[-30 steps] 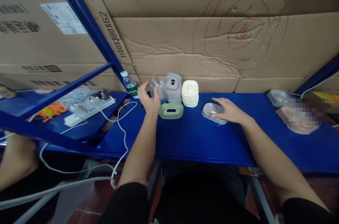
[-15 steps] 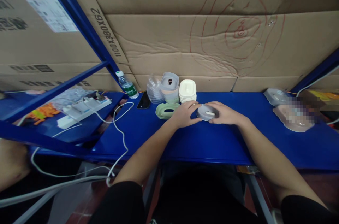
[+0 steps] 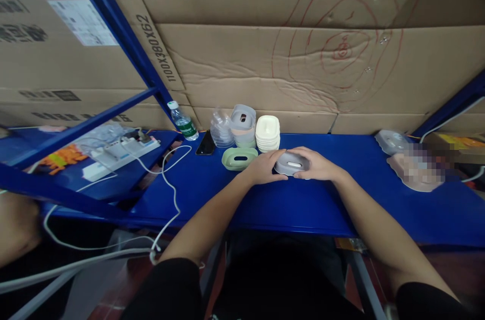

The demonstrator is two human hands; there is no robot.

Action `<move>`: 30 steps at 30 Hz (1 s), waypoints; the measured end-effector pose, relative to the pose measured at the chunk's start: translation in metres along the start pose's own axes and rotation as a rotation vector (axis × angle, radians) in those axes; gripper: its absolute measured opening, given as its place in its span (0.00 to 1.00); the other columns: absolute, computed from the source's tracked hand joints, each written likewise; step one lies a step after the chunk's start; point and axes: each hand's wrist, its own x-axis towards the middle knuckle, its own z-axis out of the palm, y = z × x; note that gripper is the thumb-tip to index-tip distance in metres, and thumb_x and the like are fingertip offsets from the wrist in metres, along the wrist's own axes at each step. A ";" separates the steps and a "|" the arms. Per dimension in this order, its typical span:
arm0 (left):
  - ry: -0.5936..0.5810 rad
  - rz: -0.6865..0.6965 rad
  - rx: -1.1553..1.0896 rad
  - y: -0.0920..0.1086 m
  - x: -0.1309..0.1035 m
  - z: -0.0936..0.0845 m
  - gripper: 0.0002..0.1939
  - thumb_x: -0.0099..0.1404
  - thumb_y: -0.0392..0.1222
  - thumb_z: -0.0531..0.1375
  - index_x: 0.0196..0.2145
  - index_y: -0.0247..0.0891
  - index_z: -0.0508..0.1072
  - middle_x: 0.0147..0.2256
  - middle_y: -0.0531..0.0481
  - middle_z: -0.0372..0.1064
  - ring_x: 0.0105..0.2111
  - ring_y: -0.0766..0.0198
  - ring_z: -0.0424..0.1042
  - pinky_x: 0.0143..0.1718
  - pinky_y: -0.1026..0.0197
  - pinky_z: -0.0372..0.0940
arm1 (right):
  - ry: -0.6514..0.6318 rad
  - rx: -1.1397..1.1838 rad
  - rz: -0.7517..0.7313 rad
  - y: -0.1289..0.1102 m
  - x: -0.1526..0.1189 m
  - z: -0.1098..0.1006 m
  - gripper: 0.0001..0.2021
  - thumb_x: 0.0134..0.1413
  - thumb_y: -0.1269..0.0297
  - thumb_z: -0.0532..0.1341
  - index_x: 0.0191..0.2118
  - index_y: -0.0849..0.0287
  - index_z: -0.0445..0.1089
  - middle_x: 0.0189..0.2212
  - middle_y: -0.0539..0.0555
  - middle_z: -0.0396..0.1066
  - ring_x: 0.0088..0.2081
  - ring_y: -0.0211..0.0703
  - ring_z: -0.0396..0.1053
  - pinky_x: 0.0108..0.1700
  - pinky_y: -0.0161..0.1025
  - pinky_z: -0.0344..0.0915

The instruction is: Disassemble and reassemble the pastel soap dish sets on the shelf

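Observation:
My left hand (image 3: 265, 167) and my right hand (image 3: 319, 163) are closed around a grey plastic dish (image 3: 291, 159), one from each side. A white oval shows in the dish's middle, and the fingers hide part of its rim. Just left of my left hand lies a green dish (image 3: 229, 159) with a dark oval slot. Behind that hand rises a stack of cream plastic pieces (image 3: 268, 132). Beside it is a stack of grey and other pale dishes (image 3: 243, 125), the top one slotted. Clear plastic covers (image 3: 222, 130) are piled to its left.
On the blue table (image 3: 295, 204), a black phone (image 3: 205, 144) and a water bottle (image 3: 184, 122) stand left of the stacks. A white cable (image 3: 177, 191) loops nearby, by a power strip (image 3: 121, 156). Clear plastic packages (image 3: 414, 171) lie right. Cardboard (image 3: 242, 52) walls the back.
The grey dish has shifted slightly left, and my right hand has moved left with it. My hands are a little closer together, and the camera view has moved slightly.

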 end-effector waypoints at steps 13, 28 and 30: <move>0.010 -0.068 0.046 0.007 0.002 0.003 0.51 0.62 0.60 0.69 0.73 0.38 0.54 0.68 0.31 0.61 0.66 0.38 0.65 0.65 0.35 0.63 | -0.009 -0.123 -0.047 0.000 0.001 0.003 0.42 0.45 0.53 0.76 0.68 0.49 0.67 0.62 0.61 0.71 0.61 0.64 0.69 0.62 0.62 0.65; 0.143 0.037 0.157 0.009 0.001 -0.022 0.28 0.67 0.35 0.59 0.64 0.40 0.69 0.66 0.37 0.65 0.66 0.47 0.67 0.64 0.43 0.65 | 0.110 0.063 -0.053 -0.019 0.000 -0.007 0.36 0.52 0.46 0.73 0.65 0.47 0.70 0.61 0.60 0.71 0.61 0.62 0.71 0.63 0.61 0.66; 0.194 0.045 0.165 0.007 0.000 -0.030 0.25 0.67 0.35 0.58 0.61 0.40 0.72 0.61 0.39 0.71 0.61 0.48 0.71 0.60 0.44 0.68 | 0.125 0.131 -0.051 -0.021 0.000 -0.007 0.36 0.52 0.41 0.72 0.65 0.48 0.70 0.62 0.60 0.71 0.62 0.63 0.70 0.64 0.62 0.65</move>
